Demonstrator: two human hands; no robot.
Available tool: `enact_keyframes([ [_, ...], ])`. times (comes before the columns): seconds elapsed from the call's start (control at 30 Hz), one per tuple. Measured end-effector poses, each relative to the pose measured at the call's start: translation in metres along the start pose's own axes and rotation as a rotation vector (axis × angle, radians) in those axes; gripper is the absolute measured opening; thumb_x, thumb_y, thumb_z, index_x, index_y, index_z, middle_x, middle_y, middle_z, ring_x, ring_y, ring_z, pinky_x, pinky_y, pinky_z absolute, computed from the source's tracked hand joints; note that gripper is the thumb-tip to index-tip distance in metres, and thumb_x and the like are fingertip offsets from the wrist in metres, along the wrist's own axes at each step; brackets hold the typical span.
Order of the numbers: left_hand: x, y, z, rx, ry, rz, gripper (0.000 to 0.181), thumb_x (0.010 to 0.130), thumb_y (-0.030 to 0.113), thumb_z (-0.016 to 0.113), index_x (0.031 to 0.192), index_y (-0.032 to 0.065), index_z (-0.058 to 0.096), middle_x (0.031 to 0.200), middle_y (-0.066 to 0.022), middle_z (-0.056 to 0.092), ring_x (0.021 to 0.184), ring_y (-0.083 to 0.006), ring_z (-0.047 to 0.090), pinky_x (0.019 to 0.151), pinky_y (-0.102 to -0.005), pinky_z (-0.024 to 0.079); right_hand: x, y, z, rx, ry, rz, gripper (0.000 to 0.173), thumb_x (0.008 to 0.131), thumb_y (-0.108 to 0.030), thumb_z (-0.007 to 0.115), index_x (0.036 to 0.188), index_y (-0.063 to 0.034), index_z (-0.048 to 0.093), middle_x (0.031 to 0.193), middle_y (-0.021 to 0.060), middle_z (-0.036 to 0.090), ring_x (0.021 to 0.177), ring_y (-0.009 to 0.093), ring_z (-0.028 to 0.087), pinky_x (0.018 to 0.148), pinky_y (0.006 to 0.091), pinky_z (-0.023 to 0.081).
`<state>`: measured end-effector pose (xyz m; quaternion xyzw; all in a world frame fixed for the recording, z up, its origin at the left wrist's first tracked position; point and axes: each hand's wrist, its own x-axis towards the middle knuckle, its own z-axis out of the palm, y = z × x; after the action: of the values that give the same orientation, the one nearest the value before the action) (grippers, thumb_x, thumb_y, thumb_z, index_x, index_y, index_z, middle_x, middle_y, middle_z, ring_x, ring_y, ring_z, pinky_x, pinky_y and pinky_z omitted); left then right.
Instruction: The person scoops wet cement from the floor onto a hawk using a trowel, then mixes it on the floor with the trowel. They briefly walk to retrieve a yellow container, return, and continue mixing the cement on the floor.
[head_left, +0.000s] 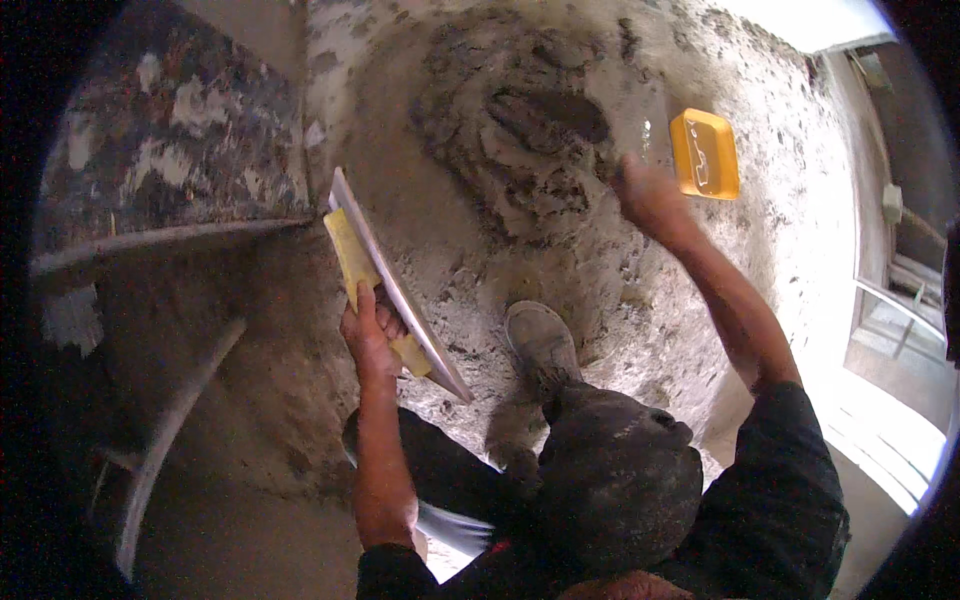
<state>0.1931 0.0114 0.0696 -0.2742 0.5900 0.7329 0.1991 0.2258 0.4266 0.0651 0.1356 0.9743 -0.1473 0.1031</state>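
My left hand (371, 330) grips the yellow handle (351, 251) of a long plastering float, whose pale flat board (401, 289) is tilted on edge above the floor. Motion blurs my right hand (651, 196), which is closed at the near end of a dark tool, seemingly a trowel (574, 116). Its blade lies over a heap of wet grey mortar (525, 169) on the floor. The fingers and the trowel's handle are hard to make out. To the right of that hand stands a yellow-orange rectangular plastic tub (705, 154) with some liquid in it.
Rough, mortar-spattered floor (450, 300) surrounds the heap. My shoe (541, 337) rests on it near the mortar. A patchy dark panel (187, 127) with a pale lower edge is at upper left. A pale curved strip (176, 427) runs at lower left. A bright window (900, 345) is at right.
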Motion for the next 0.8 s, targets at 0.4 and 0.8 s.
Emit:
enact_keyframes([
  [0.4,0.005,0.002,-0.009,-0.053,0.115,-0.089,0.038,0.091,0.046,0.054,0.092,0.008,0.054,0.056,0.0059,0.032,0.045,-0.005,0.033,0.041,-0.0227,0.029,0.042,0.115,-0.059,0.211,-0.038,0.159,0.038,0.092,-0.037,0.052,0.102,-0.0007,0.058,0.094,0.022,0.064,0.085,0.033,0.063,0.072,0.0416,0.047],
  [0.8,-0.004,0.0,-0.038,0.054,0.33,-0.055,0.039,0.091,0.044,0.055,0.091,0.0051,0.055,0.054,0.0047,0.035,0.041,-0.0068,0.031,0.039,-0.0246,0.027,0.34,0.085,-0.004,-0.223,-0.247,-0.062,0.03,0.077,-0.026,0.061,0.095,-0.0023,0.059,0.082,0.0179,0.064,0.075,0.029,0.063,0.065,0.0437,0.049],
])
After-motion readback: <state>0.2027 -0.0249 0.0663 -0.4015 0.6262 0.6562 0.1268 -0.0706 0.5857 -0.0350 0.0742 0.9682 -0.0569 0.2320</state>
